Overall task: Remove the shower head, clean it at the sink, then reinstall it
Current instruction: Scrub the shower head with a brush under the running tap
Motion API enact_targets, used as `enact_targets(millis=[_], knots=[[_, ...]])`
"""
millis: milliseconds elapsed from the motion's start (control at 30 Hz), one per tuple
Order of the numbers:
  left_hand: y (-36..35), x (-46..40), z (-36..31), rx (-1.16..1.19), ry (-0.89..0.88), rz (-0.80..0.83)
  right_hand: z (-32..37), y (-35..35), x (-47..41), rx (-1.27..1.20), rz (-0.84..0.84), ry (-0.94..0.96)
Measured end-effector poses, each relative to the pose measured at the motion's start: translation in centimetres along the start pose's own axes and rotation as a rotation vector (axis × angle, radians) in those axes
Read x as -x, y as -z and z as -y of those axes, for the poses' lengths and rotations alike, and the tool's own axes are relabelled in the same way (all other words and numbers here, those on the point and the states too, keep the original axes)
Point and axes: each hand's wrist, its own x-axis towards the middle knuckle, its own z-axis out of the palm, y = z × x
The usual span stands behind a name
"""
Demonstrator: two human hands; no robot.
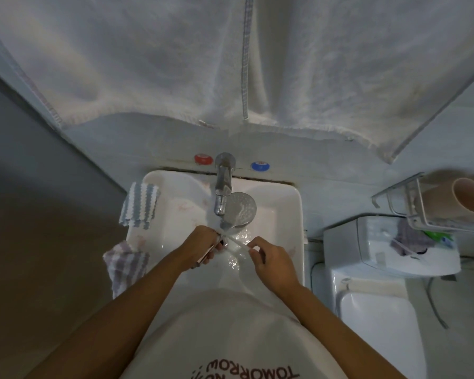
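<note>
Shower head (240, 209): over the white sink (290, 214), face up beneath the tap (222, 187), water running onto it. Left hand (205, 246) curled round its handle; right hand (271, 259) pinching the handle's far end. Sink rim: two striped cloths (140, 205). Wire rack (411, 203), right: one pink cup (468, 198) on its side.

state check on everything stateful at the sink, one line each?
shower head: off its mount, face up in the sink, under the tap
tap: running
left hand: grips the handle
right hand: pinches the handle's lower end
striped cloth: draped over the sink rim, unused
</note>
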Motion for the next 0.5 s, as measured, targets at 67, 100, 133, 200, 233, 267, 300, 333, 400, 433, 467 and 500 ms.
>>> enact_targets(millis=[67,100,133,200,233,267,300,333,400,433,467,500], knots=[[-0.03,0.27,-0.30,0.114,0.047,0.012,-0.02,0.05,0.06,-0.004,-0.012,0.004],[-0.03,0.29,-0.37,0.162,0.049,0.016,-0.08,0.10,-0.06,0.001,-0.029,-0.006],[-0.04,0.35,-0.45,0.197,0.046,0.023,-0.16,0.12,-0.21,0.007,-0.047,-0.018],[0.05,0.24,-0.38,0.241,0.038,0.038,-0.21,0.17,-0.29,0.011,-0.062,-0.030],[0.13,0.08,-0.29,0.252,0.029,0.040,-0.15,0.19,-0.23,0.006,-0.051,-0.019],[0.17,-0.03,-0.26,0.259,0.011,0.043,-0.07,0.18,-0.09,0.000,-0.030,-0.001],[0.23,-0.21,-0.18,0.258,-0.010,0.048,-0.03,0.18,0.04,-0.004,-0.006,0.014],[0.27,-0.24,-0.17,0.255,-0.026,0.055,-0.04,0.18,0.11,-0.002,0.009,0.018],[0.32,-0.27,-0.07,0.243,-0.038,0.062,-0.21,0.15,-0.02,0.015,-0.012,-0.007],[0.35,-0.26,0.03,0.236,-0.040,0.064,-0.28,0.16,-0.16,0.024,-0.035,-0.030],[0.37,-0.26,0.10,0.229,-0.041,0.061,-0.37,0.14,-0.30,0.033,-0.057,-0.052],[0.38,-0.29,0.19,0.219,-0.044,0.055,-0.41,0.14,-0.38,0.037,-0.070,-0.067]])
